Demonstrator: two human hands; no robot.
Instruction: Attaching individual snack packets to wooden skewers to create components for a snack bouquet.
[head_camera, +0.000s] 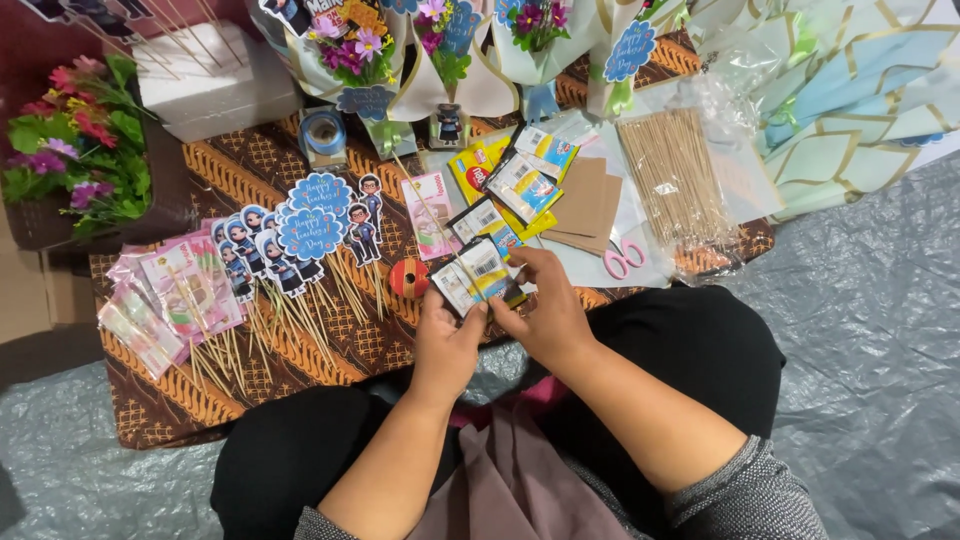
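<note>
Both the left hand (447, 340) and right hand (545, 305) have their fingers clamped on a small snack packet (478, 275), held just above the patterned cloth (300, 350) beside a wooden skewer (440, 235), steadied for handling.

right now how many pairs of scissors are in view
1: pink-handled scissors lie on the patterned cloth, just right of the right hand, beside the bag of wooden skewers. More could be hidden under the packets and card.
</note>
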